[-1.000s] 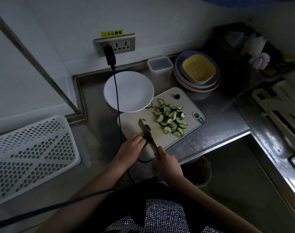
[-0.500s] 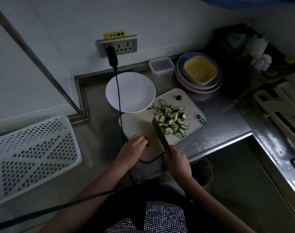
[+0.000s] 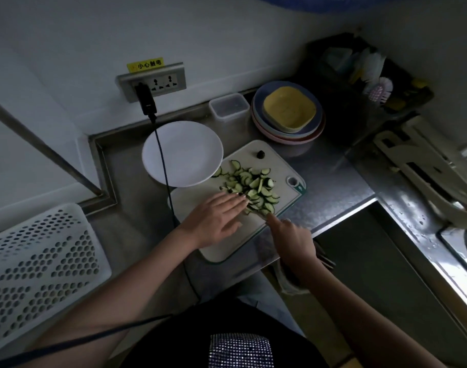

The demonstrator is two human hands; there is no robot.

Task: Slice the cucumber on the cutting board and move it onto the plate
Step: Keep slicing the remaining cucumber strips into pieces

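Item: cucumber slices (image 3: 253, 188), a loose heap of half-moon pieces on the far right part of the cutting board (image 3: 221, 248); one dark stem end (image 3: 260, 154) lies apart near the board's far edge

Item: cutting board, pale with a green rim, set at an angle on the steel counter (image 3: 333, 187); its far left corner lies just beside or under the plate's rim, which one cannot be told

Item: plate (image 3: 184, 144), white, bare of food, just beyond the board; a black cable (image 3: 162, 155) from the wall socket (image 3: 158, 81) crosses it

Item: left hand (image 3: 216, 219), flat and spread, fingers straight, tips touching the near left side of the heap, holding nothing

Item: right hand (image 3: 291, 237), at the board's near right edge, forefinger stretched toward the heap; it appears curled round a knife handle, but the knife is dark and mostly hidden under the slices, so the grip is a judgement

Other stock: clear lidded box (image 3: 229, 106), stack of coloured plates (image 3: 288, 112), perforated white basket (image 3: 38, 264) at left

Step in hand (judged): slicing looks finished; the slices are being gathered for the move to the plate

Handling note: slide the blade flat under the heap, cup the pieces against it with the left palm, keep fingertips off the edge, lift low and level, and take two loads instead of one overfull one; wet slices slip and scatter; mind the cable over the plate
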